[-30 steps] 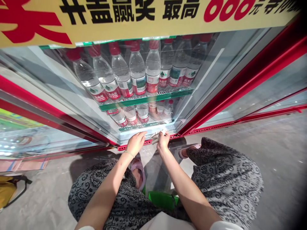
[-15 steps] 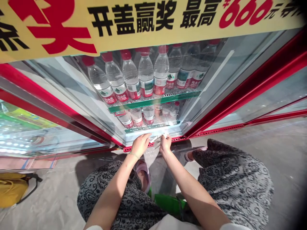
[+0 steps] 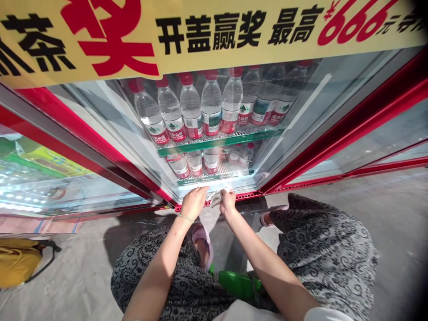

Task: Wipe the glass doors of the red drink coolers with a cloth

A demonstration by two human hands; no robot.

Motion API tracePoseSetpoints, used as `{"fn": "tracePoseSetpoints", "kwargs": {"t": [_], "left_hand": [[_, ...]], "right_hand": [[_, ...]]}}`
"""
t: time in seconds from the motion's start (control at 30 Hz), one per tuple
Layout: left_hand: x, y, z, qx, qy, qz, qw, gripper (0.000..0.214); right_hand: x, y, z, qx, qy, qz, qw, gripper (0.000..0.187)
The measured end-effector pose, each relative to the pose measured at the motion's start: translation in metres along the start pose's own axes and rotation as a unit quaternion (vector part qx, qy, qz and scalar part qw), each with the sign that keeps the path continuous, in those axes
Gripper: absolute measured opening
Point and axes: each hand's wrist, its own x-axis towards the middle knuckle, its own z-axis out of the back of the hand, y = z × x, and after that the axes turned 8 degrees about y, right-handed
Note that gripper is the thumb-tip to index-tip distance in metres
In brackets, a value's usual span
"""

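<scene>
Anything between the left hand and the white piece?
Nothing visible. The left hand is right beside the white piece, which the right hand holds; whether the left touches it is unclear.

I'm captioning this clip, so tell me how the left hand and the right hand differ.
The right hand grips crumpled pale material; the left hand has fingers extended. The left hand wears a thin wristband; the right hand shows none. Both are bare-skinned and near the perforated red strip.

Yellow bag [image 3: 18, 263] on the grey floor [image 3: 78, 272] at left
</scene>
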Motion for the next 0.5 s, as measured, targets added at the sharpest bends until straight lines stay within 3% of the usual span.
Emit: {"fn": "tracePoseSetpoints", "kwargs": {"t": [0.4,0.5], "left_hand": [[0.003,-0.005,0.017,0.038,0.037,0.026,0.998,0.030],[0.002,-0.008,0.022,0.044,0.044,0.033,0.998,0.031]], "right_hand": [[-0.005,-0.012,-0.007,-0.005,0.045,-0.055,0.997,0.021],[-0.008,-0.016,-0.008,-0.004,0.053,-0.076,0.996,0.029]]}}
